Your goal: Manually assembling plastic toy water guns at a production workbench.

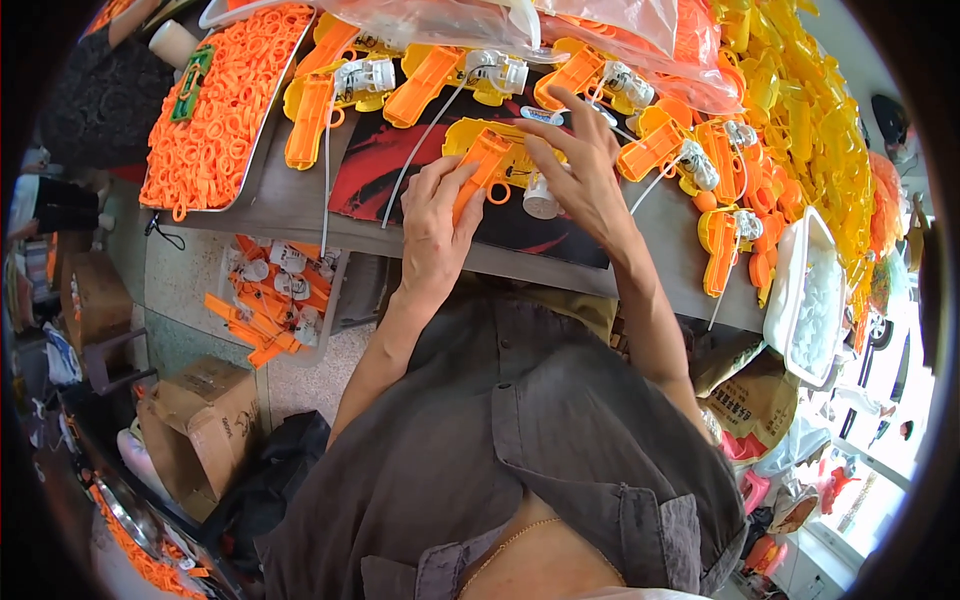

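My left hand [436, 222] is closed on the orange grip piece [485, 165] of a toy gun half, which lies on a black and red mat [365, 180]. The half has a yellow shell [468, 132] and a small orange ring [498, 192] at its side. Over the shell's right part hovers my right hand [590, 180], its fingers apart and plainly gripping nothing. Beneath that hand sits a white round cylinder unit [540, 200], partly hidden by the fingers. Whether the right fingertips touch the shell, I cannot tell.
Several similar yellow and orange halves [430, 85] with white units and thin tubes line the far side. A tray of orange rings [215, 140] stands left, a white tub [806, 300] right. Yellow shells [800, 110] are heaped far right. Below, a bin [285, 300] holds orange parts.
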`<state>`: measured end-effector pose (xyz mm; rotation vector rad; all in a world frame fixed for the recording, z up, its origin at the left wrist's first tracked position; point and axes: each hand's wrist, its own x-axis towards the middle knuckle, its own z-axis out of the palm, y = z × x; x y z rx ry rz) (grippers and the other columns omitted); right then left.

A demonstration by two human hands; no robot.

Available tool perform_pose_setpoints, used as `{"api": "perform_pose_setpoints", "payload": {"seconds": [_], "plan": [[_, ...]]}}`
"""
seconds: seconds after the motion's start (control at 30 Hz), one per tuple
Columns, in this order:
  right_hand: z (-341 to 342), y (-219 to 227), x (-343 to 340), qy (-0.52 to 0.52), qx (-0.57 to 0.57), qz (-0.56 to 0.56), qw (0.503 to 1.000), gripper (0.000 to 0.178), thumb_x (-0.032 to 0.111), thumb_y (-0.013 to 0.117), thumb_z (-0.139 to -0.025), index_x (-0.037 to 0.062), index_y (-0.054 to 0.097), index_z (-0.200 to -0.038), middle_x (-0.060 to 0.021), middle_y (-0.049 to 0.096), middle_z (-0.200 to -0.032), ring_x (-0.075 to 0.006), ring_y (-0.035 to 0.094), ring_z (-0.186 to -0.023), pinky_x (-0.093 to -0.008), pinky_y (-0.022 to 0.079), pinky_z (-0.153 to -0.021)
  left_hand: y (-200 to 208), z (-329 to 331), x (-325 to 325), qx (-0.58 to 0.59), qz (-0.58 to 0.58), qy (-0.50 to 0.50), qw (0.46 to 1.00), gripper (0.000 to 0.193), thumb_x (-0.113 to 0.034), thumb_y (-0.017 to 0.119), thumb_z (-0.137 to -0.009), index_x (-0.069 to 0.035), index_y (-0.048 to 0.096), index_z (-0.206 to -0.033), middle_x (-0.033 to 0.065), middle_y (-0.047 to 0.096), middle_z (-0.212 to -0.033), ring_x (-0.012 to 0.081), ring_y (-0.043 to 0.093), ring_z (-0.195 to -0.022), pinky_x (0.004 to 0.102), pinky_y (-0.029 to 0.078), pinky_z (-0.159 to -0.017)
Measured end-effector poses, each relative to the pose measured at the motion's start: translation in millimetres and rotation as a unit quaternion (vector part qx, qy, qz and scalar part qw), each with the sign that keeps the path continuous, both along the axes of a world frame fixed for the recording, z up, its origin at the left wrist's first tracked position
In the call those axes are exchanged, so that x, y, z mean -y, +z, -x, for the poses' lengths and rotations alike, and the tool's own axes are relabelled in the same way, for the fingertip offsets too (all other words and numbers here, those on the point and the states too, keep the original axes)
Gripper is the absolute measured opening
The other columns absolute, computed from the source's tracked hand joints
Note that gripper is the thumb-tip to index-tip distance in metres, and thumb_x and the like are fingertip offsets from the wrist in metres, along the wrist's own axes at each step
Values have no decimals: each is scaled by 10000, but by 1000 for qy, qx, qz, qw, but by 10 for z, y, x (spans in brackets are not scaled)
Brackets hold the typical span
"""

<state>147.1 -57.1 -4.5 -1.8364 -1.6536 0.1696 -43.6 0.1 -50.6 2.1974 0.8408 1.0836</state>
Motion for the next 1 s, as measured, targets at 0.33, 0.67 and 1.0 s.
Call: {"api": "perform_pose_setpoints", "payload": {"seconds": [0.33,0.67,1.0], "plan": [[26,-116,156,-2,19,38,999,461,439,401,-1063,151,705,-1257,-129,383,-1526,-321,272,-1427,-467,162,-1174,97,30,-36,71,134,-39,988,280,-149,623,-970,-1,647,-1206,149,595,-1203,293,576,-1148,381,451,-993],[50,-146,126,9,-9,46,999,514,464,363,-1066,116,692,-1253,-141,380,-1521,-328,283,-1417,-472,161,-1175,-24,-93,39,15,0,43,999,285,-109,677,-909,-83,682,-1194,102,594,-1199,305,574,-1093,415,431,-951],[42,-114,145,12,20,51,998,517,443,350,-1068,86,694,-1215,-157,399,-1502,-322,303,-1405,-474,161,-1168,353,-209,-299,-36,-171,-59,983,237,-50,641,-889,-79,691,-1119,79,601,-1187,277,559,-1090,406,432,-934]]}}
